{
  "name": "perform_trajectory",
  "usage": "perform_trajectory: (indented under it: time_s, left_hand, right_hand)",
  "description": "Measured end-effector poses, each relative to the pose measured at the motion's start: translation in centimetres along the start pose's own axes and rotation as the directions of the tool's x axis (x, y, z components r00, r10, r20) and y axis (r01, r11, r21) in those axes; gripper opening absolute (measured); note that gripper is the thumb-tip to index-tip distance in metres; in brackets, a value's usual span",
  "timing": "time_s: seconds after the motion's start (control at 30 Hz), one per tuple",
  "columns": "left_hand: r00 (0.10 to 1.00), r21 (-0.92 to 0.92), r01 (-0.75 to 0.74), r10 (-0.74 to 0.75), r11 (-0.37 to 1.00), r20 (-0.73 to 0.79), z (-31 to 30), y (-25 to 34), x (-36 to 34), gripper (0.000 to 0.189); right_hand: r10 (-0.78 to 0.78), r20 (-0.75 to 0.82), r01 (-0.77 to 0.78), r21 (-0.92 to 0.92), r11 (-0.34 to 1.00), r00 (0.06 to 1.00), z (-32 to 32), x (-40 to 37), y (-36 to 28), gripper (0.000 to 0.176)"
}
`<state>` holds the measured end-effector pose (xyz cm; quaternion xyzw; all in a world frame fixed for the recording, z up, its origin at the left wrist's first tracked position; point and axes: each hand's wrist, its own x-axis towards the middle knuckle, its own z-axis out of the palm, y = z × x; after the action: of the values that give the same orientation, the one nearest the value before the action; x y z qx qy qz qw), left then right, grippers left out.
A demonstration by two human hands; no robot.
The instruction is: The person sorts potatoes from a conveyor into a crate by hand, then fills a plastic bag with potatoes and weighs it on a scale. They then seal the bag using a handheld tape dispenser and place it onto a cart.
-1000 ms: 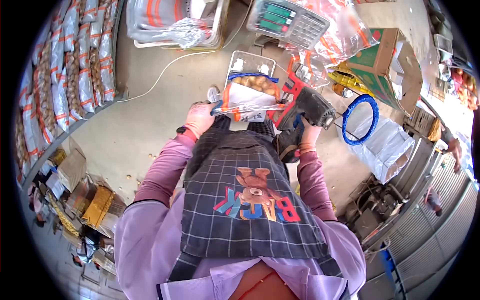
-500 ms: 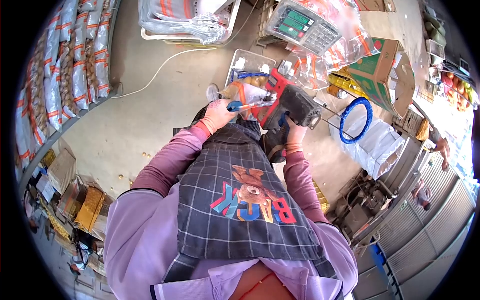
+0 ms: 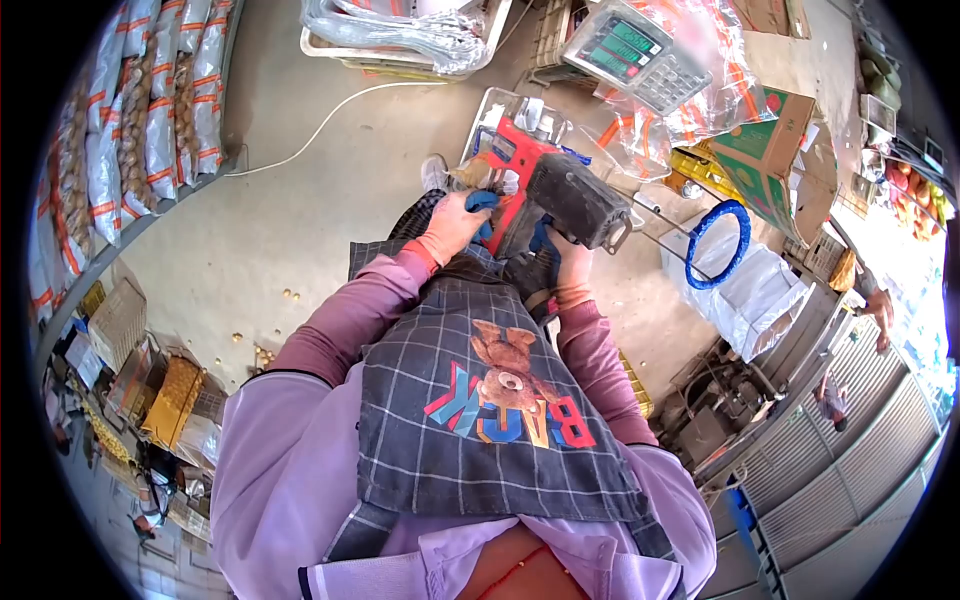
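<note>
1. While the right grip point(image 3: 572, 266) is closed around the red-and-black tool point(image 3: 575, 195), its heavy body could tilt.
2. Left grip point(image 3: 448, 229) seems closed on the bag point(image 3: 470, 173), beside the tool's front; fingers too near could be caught.

This looks like a packing workshop or small warehouse for produce. Bulging, orange-striped bags point(image 3: 135, 130) of small round produce are piled along one edge of the bare, concrete-looking floor point(image 3: 330, 200), where a few loose round pieces point(image 3: 263, 357) lie scattered. Near the floor's far edge are a tub point(image 3: 492, 42) of flat plastic bags point(image 3: 400, 35) and a digital scale point(image 3: 640, 62) with a lit display. An open cardboard box point(image 3: 778, 148), dark machinery point(image 3: 715, 405) and ribbed metal sheeting point(image 3: 850, 475) line the opposite side.
</note>
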<state>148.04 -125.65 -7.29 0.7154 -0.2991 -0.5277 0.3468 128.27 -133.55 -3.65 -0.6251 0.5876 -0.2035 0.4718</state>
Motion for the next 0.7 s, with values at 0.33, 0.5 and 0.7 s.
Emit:
perform_trajectory:
  time_s: [0.33,0.5,0.7]
  left_hand:
    - [0.840,-0.118,0.186,-0.220,0.975,-0.496,-3.8,-17.5,-0.5,0.060]
    - [0.981,0.189,-0.019,0.055,0.982,-0.188,1.1,-16.5,0.3,0.061]
    - [0.953,-0.234,0.144,-0.198,0.962,-0.231,6.6,-13.6,-3.6,0.054]
  right_hand:
    - [0.174,0.423,-0.354,0.395,0.848,0.889,1.5,1.0,-1.4,0.029]
    - [-0.371,0.414,0.279,0.267,0.922,0.831,-1.1,2.6,-0.7,0.023]
    - [-0.137,0.768,-0.713,0.634,0.300,0.626,-2.6,2.5,-2.3,0.025]
